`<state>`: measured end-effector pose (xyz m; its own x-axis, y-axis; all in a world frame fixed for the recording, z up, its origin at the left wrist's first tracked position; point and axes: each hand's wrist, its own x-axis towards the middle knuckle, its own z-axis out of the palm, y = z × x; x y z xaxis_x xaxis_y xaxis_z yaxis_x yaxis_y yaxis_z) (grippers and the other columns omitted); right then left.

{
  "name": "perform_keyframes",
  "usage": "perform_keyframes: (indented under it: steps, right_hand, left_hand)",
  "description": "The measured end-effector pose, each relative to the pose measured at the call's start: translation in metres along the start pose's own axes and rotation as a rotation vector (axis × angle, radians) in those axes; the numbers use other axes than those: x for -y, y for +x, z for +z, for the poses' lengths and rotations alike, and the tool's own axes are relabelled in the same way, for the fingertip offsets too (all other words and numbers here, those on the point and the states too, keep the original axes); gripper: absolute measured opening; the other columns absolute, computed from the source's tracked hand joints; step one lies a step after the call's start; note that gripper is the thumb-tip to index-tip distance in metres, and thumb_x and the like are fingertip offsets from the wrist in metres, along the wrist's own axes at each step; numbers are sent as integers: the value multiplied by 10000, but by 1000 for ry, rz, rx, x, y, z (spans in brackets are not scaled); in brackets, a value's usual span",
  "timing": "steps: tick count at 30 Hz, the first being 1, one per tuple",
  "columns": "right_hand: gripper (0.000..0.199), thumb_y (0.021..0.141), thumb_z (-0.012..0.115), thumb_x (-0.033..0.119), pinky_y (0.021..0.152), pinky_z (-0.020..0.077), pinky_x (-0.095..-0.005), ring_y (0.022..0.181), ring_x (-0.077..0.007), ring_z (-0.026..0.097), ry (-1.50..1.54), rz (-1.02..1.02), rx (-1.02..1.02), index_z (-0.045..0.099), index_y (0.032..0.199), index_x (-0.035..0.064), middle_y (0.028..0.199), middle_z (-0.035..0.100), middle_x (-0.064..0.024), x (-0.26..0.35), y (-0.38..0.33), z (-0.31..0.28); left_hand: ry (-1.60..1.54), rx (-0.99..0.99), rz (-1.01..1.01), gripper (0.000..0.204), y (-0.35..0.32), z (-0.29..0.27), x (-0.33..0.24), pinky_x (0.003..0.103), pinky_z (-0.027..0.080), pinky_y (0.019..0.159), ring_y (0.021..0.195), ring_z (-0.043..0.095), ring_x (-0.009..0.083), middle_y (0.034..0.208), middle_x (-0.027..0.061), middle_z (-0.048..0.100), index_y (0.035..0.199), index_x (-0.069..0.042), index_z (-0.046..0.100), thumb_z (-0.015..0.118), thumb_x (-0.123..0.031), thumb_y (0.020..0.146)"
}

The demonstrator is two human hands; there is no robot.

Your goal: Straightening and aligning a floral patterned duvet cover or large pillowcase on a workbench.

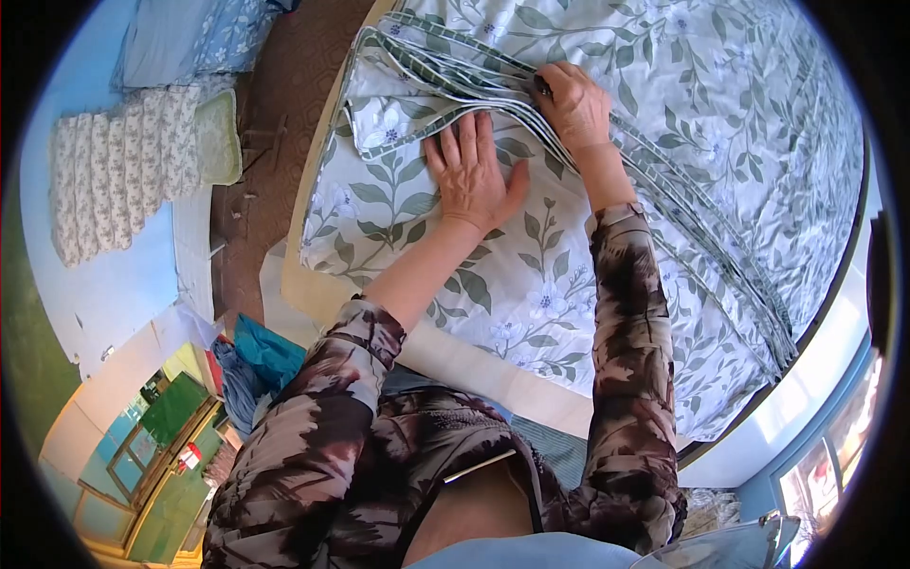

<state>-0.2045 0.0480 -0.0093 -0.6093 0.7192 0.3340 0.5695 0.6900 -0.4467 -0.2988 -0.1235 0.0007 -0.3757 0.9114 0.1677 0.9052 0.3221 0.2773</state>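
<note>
A white fabric (pixel 550 313) printed with green leaves and pale blue flowers covers the table before me. Across it runs a gathered bundle of layered edges (pixel 701 213) with a dark green checked border, fanning out at the upper left. My left hand (pixel 469 175) lies flat on the cloth, fingers spread, their tips by the lower border of the folded layers. My right hand (pixel 573 104) is closed at the bundle's upper part, farther right. A small dark object (pixel 542 85) shows at its thumb side; its kind is hidden by the fingers.
The pale table edge (pixel 455 365) runs along my side of the cloth. At left, past a strip of brown patterned floor (pixel 251 190), lie a quilted floral pad (pixel 123 171) and a pale green tray-like piece (pixel 219 137). Teal and blue cloths (pixel 265 351) sit near my left elbow.
</note>
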Motion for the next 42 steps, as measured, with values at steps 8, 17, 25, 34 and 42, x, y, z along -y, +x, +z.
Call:
perform_keyframes:
  steps: [8,17,25,34,42]
  right_hand:
    - [170,773,760,176,645,530,-386,865,-273,666,227,-86,29,693,919,124,882,662,-48,26,21,10]
    - [220,704,732,82,652,538,-378,842,-268,659,166,-170,-89,698,916,130,878,658,-40,61,-4,14]
    - [146,734,716,150,697,551,-392,874,-279,660,230,-67,-53,703,877,131,871,670,-52,72,29,24]
    - [278,835,704,366,776,543,-458,895,-359,680,175,221,350,750,977,131,915,719,-135,78,82,58]
    - [323,843,703,398,794,548,-443,887,-367,689,280,135,263,750,1029,139,912,730,-141,83,107,86]
  left_hand:
    - [3,-7,14,851,-1,-1,0,640,181,1119,1341,315,429,1470,209,381,1410,55,419,627,-490,791]
    - [0,-28,45,853,-3,6,6,660,190,1097,1320,327,460,1406,279,398,1364,102,432,612,-516,804]
    - [-12,-32,49,822,0,2,2,667,187,1095,1304,330,482,1379,284,411,1307,110,450,597,-537,823]
    - [-34,11,56,786,-1,9,3,679,186,1094,1306,328,496,1388,288,408,1307,91,455,636,-447,765]
    - [-8,28,45,763,0,4,7,687,157,1112,1333,299,507,1429,285,381,1318,56,469,661,-394,732]
